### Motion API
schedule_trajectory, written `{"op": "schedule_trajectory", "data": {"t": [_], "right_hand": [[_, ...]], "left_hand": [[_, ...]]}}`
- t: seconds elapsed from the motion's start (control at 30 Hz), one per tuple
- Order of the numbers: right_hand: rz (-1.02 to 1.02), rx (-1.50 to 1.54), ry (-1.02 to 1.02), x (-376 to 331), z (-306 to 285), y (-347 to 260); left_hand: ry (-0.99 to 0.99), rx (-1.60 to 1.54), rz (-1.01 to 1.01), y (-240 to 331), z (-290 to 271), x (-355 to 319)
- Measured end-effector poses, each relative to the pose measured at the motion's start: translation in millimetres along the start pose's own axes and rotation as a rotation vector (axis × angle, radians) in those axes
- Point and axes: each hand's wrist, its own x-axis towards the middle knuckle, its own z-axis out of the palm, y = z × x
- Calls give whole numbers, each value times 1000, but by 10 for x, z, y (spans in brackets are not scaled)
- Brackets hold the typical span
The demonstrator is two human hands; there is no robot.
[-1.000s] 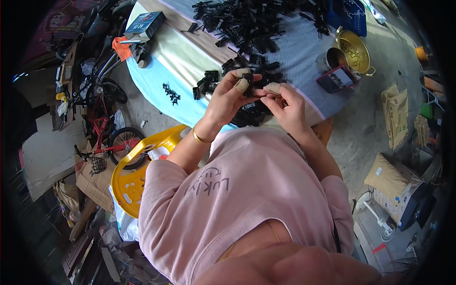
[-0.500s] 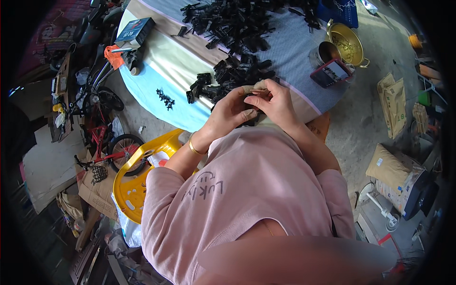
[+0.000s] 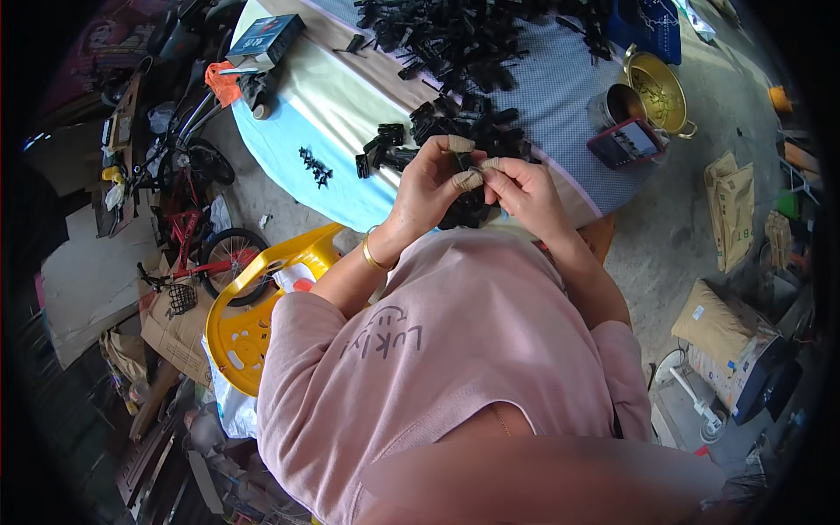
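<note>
My left hand [image 3: 431, 185], with tan covers on its thumb and index fingertips, is curled round a small black plastic part [image 3: 466, 161]. Against that part my right hand [image 3: 523, 194] pinches with thumb and index finger, one tip covered in tan too. What sits in this pinch is too small to make out. Just beyond the hands lies a pile of similar black plastic parts [image 3: 486, 122], partly hidden by the fingers. A much bigger heap of them [image 3: 446, 39] covers the far side of the cloth-covered table [image 3: 337, 140].
Small black pieces [image 3: 315, 166] lie at the table's left. A box [image 3: 267, 42] and orange cloth [image 3: 223, 83] are at the far left. On the right are a phone [image 3: 626, 144], a metal cup [image 3: 623, 101], a gold-coloured pot [image 3: 672, 87] and a blue basket [image 3: 652, 31]. A yellow chair [image 3: 229, 337] stands left.
My hands have drawn slightly apart. The left fingers have opened out round a black part that is now visible, and the right hand has turned to pinch at it. The view has shifted a little.
</note>
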Motion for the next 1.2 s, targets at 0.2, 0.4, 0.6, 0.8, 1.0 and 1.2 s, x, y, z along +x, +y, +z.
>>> {"op": "schedule_trajectory", "data": {"t": [0.2, 0.4, 0.6, 0.8, 1.0, 1.2], "right_hand": [[82, 66, -12, 7, 60, 108], [191, 84, -53, 29, 57, 189], [42, 32, 100, -44, -23, 343], [231, 69, 18, -200, -111, 296], [225, 11, -1, -268, -71, 306], [101, -126, -99, -277, 39, 224]], "left_hand": [[56, 139, 116, -53, 21, -35], [60, 447, 187, -23, -65, -86], [343, 1124, 249, -233, -1067, 391], [287, 1316, -92, -597, -1663, 616], [179, 1312, 154, -630, -1375, 1087], [123, 1432, 253, -822, -1041, 1490]]}}
